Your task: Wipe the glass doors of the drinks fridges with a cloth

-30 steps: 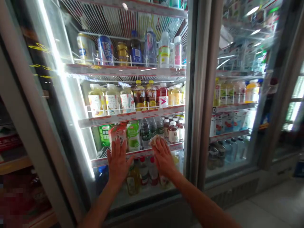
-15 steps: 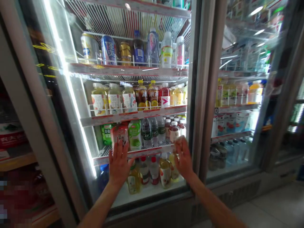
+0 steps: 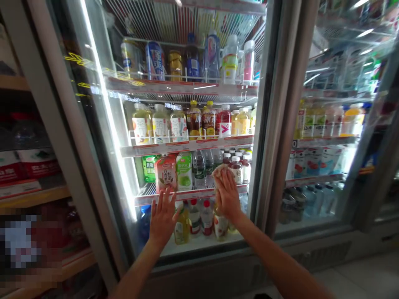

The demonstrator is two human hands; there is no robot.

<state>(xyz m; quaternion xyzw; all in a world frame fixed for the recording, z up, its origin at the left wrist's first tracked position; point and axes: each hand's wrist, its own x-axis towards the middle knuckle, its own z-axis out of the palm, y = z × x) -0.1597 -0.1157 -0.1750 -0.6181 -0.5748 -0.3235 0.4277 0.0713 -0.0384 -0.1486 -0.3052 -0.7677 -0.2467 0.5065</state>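
My right hand (image 3: 228,193) presses a light, crumpled cloth (image 3: 220,171) against the glass door (image 3: 205,245) of a drinks fridge, at the height of the lower shelf. Lower down and to the left, my left hand (image 3: 163,218) is up at the same glass with its fingers apart and nothing in it. Through the pane, a red carton (image 3: 166,172) and a green carton (image 3: 183,170) show above my left hand. Clear water bottles (image 3: 199,168) stand behind the glass just left of the cloth.
A metal door frame (image 3: 282,124) runs down the right of this pane, with a second glass-fronted fridge (image 3: 324,141) beyond it. On the left stands an open shelf (image 3: 37,197) holding packaged goods. Floor tiles (image 3: 358,270) show at the bottom right.
My right hand has moved left and slightly up across the glass with the cloth, which shows more plainly now. My left hand sits a little lower against the shelves. The view has shifted slightly.
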